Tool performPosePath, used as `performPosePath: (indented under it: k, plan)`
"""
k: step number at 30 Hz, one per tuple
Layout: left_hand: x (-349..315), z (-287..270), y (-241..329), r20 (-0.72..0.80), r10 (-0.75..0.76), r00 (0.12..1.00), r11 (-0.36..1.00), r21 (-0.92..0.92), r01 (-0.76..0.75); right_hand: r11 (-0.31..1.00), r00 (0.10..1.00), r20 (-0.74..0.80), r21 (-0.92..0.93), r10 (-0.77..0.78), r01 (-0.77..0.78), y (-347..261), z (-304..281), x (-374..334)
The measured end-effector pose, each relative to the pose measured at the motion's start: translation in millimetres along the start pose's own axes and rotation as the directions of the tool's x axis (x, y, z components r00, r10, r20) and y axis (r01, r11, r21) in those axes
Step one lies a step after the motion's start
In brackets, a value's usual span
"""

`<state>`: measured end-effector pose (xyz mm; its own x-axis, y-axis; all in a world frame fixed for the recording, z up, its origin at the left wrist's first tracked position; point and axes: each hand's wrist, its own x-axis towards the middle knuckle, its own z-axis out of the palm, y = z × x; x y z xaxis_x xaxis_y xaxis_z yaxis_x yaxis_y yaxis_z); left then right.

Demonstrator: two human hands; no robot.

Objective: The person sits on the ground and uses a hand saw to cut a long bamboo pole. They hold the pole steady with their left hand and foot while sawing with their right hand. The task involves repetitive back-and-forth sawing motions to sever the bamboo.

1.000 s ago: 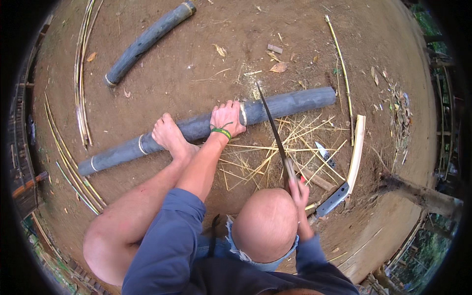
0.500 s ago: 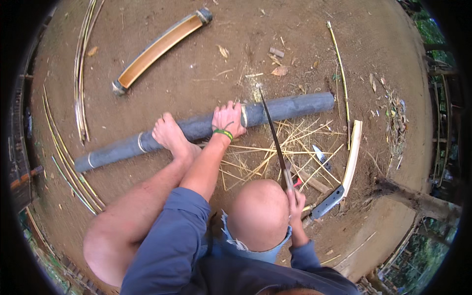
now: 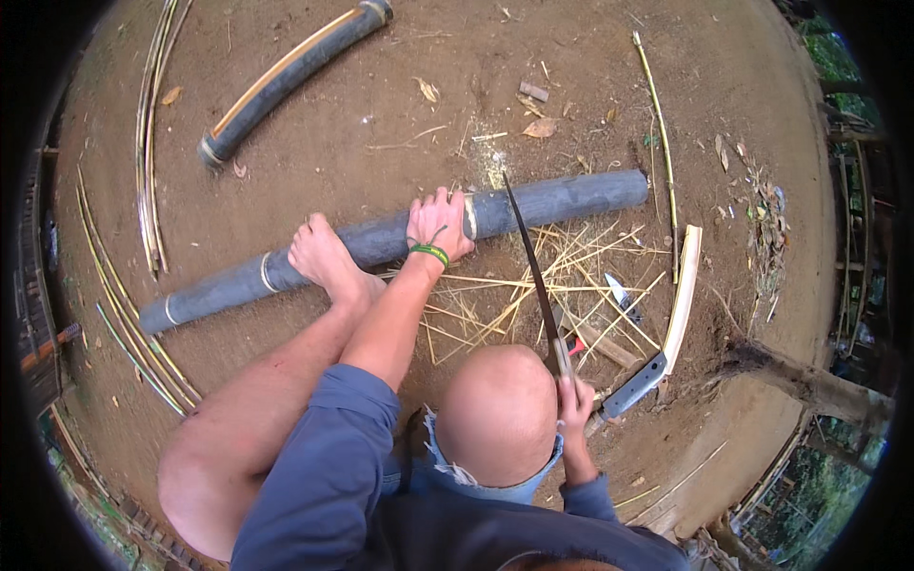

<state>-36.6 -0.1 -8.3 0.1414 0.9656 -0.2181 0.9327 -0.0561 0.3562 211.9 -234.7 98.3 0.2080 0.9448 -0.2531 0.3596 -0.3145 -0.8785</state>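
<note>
A long grey-black bamboo pole (image 3: 571, 201) lies across the ground before me, with pale rings at its joints. My left hand (image 3: 440, 226) is wrapped over the pole beside one ring, a green band at its wrist. My bare left foot (image 3: 322, 249) presses on the pole further left. My right hand (image 3: 574, 404), beside my bent knee, grips the handle of a hand saw (image 3: 535, 265). Its long, narrow dark blade crosses the pole just right of the ring, the tip beyond the far side. Pale sawdust (image 3: 495, 171) lies near the tip.
A hollowed bamboo section (image 3: 295, 84) lies at the far left. Thin bamboo strips (image 3: 514, 295) litter the ground, with a small knife (image 3: 619, 293) among them. A pale split bamboo piece (image 3: 684, 295) meets a dark grey handle-like piece (image 3: 633, 388) at right.
The hollowed bamboo section has rolled, so its open inside now shows only as a thin edge. The saw has shifted slightly along its length; my left hand and foot keep their hold on the pole.
</note>
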Motion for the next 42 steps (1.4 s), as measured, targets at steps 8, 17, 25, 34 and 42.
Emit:
performPosePath:
  k: [8, 17, 25, 34, 42]
  plan:
    - [25.9, -10.6, 2.3, 0.091, 0.026, 0.996, 0.999, -0.039, -0.022, 0.994, 1.0, -0.022, 0.107, 0.006, -0.004, -8.4, 75.7, 151.3]
    - [1.2, -5.3, -2.5, -0.025, -0.016, 1.0, 1.0, 0.015, 0.016, 1.0, 1.0, -0.003, 0.023, -0.003, 0.003, -2.1, -5.2, -2.9]
    - [8.9, -3.1, 9.8, 0.137, -0.006, 0.99, 1.0, 0.006, 0.005, 0.993, 1.0, -0.003, -0.118, -0.012, 0.012, 7.3, 52.0, 126.3]
    - [6.1, -7.2, 8.5, 0.005, -0.014, 1.0, 1.0, 0.022, 0.014, 0.996, 0.999, 0.008, -0.081, -0.046, 0.046, 8.1, 45.0, 102.5]
    - [5.7, -2.1, 2.0, -0.021, 0.027, 0.999, 0.999, 0.031, -0.026, 0.999, 0.999, 0.004, -0.017, -0.032, 0.032, 11.8, 22.2, 59.7]
